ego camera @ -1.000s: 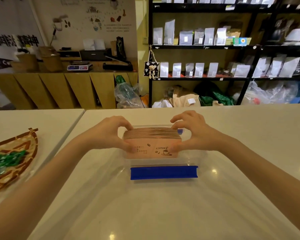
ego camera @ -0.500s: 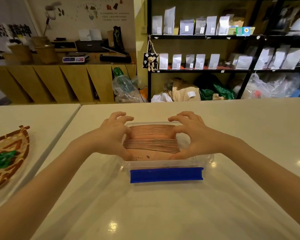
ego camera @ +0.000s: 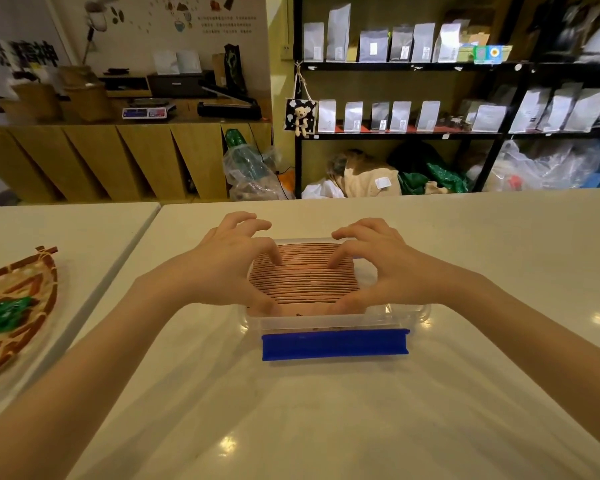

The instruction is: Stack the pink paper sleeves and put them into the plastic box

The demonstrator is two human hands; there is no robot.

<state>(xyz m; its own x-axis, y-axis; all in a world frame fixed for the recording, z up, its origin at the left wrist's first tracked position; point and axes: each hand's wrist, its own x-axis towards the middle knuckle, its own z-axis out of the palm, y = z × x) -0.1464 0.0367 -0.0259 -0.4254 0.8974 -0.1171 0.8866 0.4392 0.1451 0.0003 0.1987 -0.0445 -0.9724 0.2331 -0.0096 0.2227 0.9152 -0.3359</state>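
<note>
Surroundings: I'm working at a white table (ego camera: 326, 410) with a glossy top that throws back ceiling lights; a seam on my left splits it from a second white slab
Left edge: a woven tray (ego camera: 18, 306) in brown and tan bands lies flat on that second slab, with something green and crinkly on it, well apart from my hands
Background: a black shelf unit (ego camera: 413, 133) holds rows of pale stand-up pouches; bulging plastic bags sit on the floor under it; a wooden counter (ego camera: 118, 157) with slanted panels carries a small scale
Obstructions: my own wrists and thumbs cover both short ends of the stack, so I cannot see how the sleeves meet the box walls there
Sleeves: the pink paper sleeves (ego camera: 302, 282) stand on edge as one packed stack inside the plastic box (ego camera: 395, 313), their thin ridged top edges showing as many close parallel lines
Box: clear, rectangular, rounded corners, with a blue clip bar (ego camera: 335, 344) along the near side
Left hand (ego camera: 229, 268): curled over the left end of the stack, thumb down at the near face, forefinger tip pressing the top edges, other fingers lifted
Right hand (ego camera: 381, 271): mirrors it on the right end, thumb low, forefinger on the top edges, remaining fingers arched clear
</note>
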